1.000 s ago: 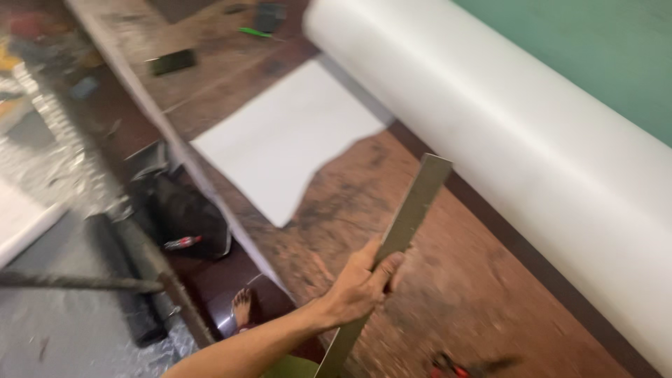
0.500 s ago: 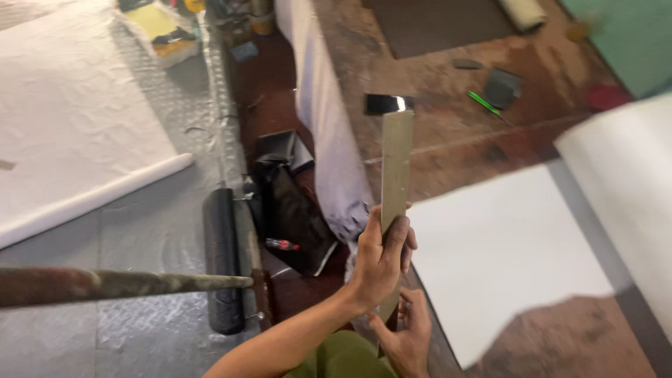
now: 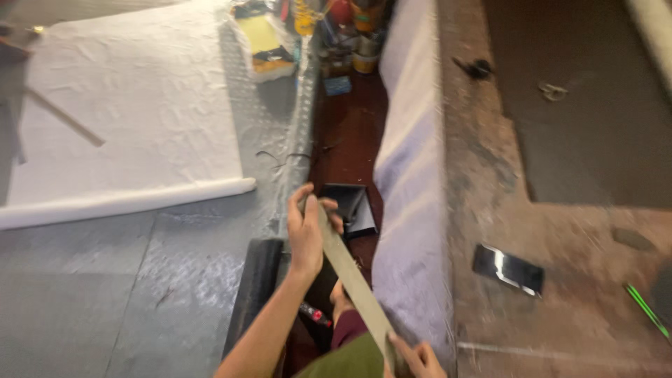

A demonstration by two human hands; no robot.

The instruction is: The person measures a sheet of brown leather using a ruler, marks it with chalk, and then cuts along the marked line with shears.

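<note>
I hold a long flat grey-green metal strip with both hands, slanting from upper left to lower right over the gap between two tables. My left hand is wrapped around its upper end. At the bottom edge of the view, my right hand grips the lower end, only partly visible. Below the strip on the dark red floor lie a black open box and a red-tipped marker.
On the left, a grey table carries a partly rolled white sheet and a black roll at its edge. On the right, a brown worktable holds a phone, a green pen and scissors. Cans and a yellow packet sit at the top.
The view has swung left from the brown table to the gap and grey table. The strip has come down from upright to a slant, and my right hand now holds its lower end.
</note>
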